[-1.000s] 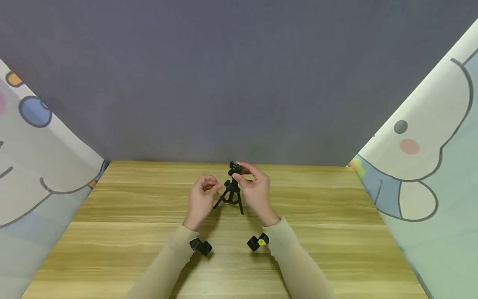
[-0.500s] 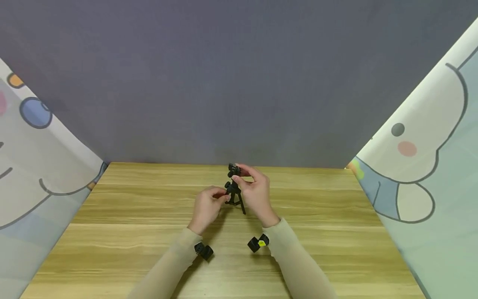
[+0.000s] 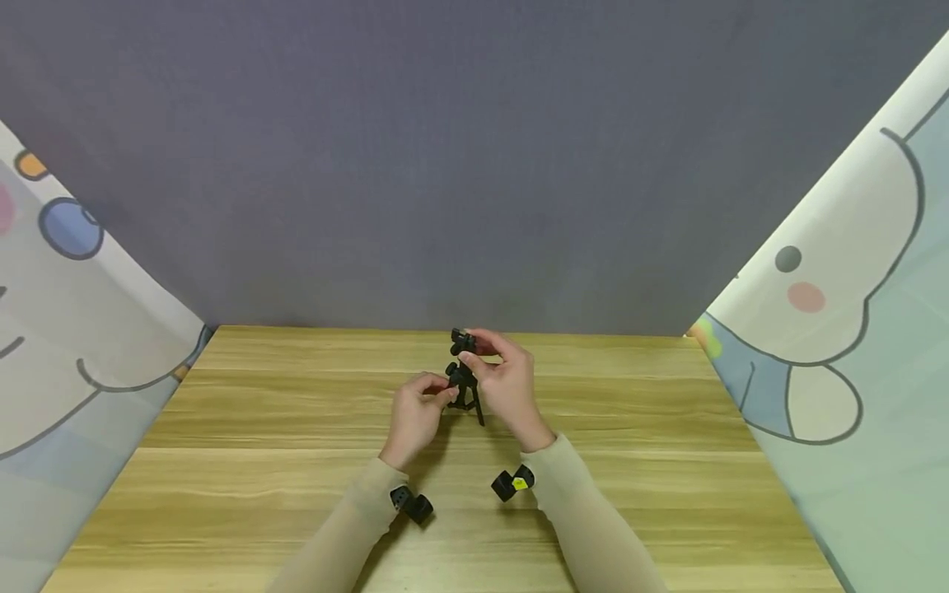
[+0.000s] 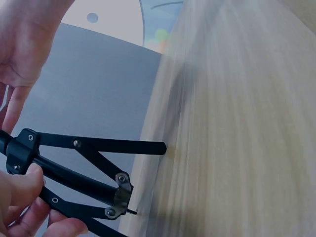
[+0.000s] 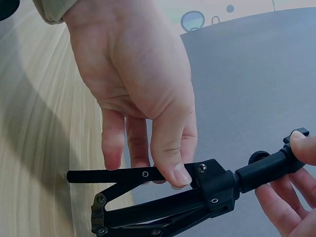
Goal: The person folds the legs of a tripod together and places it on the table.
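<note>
A small black tripod (image 3: 479, 408) stands with its legs spread near the far side of the wooden table. My right hand (image 3: 509, 385) holds its upper part, thumb and fingers around the column (image 5: 261, 170) just below the head. Lower down, my left hand (image 3: 417, 414) pinches one leg (image 5: 118, 176) close to the collar where the legs join. In the left wrist view, metal-jointed braces link the legs to the central tube (image 4: 74, 180). The left hand's fingers cover part of the gripped leg.
A wood-grain table (image 3: 259, 511) lies beneath both forearms. Behind it rises a dark grey panel (image 3: 445, 165), with cartoon-printed cloth (image 3: 838, 329) at both sides. Each sleeve carries a small black wrist camera, such as the left one (image 3: 411, 504).
My left hand has moved right from beside the tripod and taken hold of one leg near its top. The right hand keeps its grip on the upper part, with little movement.
</note>
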The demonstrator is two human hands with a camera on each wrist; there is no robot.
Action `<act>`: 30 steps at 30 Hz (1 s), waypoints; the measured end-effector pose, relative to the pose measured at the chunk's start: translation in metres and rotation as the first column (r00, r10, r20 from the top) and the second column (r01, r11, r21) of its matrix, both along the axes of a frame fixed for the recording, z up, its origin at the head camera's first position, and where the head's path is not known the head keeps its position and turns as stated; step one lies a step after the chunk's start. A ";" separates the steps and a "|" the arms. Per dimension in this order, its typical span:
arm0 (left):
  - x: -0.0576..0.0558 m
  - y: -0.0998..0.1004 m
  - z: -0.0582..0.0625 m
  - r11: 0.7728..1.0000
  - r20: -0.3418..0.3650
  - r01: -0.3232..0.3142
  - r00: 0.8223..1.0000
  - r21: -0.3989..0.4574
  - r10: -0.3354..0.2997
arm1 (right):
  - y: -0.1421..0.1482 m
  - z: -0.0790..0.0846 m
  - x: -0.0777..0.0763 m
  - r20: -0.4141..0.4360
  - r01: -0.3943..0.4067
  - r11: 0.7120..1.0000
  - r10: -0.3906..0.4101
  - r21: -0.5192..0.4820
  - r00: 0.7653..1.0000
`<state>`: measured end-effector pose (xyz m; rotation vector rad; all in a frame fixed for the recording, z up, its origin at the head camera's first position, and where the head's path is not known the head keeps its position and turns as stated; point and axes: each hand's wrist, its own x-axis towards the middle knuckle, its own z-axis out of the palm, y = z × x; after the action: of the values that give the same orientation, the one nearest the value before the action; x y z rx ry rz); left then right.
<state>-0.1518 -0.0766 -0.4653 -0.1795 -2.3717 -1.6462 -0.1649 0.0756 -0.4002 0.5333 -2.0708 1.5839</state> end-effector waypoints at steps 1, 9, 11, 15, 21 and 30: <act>0.000 0.000 0.000 1.000 0.009 0.002 1.000 0.011 -0.002 | 0.001 -0.002 -0.001 0.005 -0.001 1.000 0.001 0.000 1.000; -0.001 0.004 -0.007 0.994 0.045 0.018 0.999 0.105 -0.023 | 0.005 -0.004 -0.002 0.041 -0.036 0.999 0.036 -0.004 0.999; -0.001 0.005 -0.007 0.992 0.054 0.016 0.998 0.122 -0.022 | 0.005 -0.003 -0.002 0.052 -0.036 0.999 0.037 -0.004 0.998; 0.000 0.006 -0.008 0.993 0.055 0.010 0.998 0.121 -0.017 | 0.006 -0.001 -0.001 0.092 -0.035 0.999 0.037 -0.018 0.995; 0.000 0.006 -0.008 0.996 0.039 0.022 0.999 0.089 -0.026 | 0.005 0.027 0.013 0.192 -0.047 0.997 0.056 -0.054 0.980; 0.000 0.004 -0.009 0.996 0.034 0.036 0.999 0.087 -0.039 | 0.011 0.032 0.018 0.289 -0.105 0.988 0.133 -0.112 0.948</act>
<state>-0.1521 -0.0727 -0.4746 -0.1808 -2.3307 -1.7801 -0.1472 0.0870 -0.3681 0.4136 -2.1968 1.9244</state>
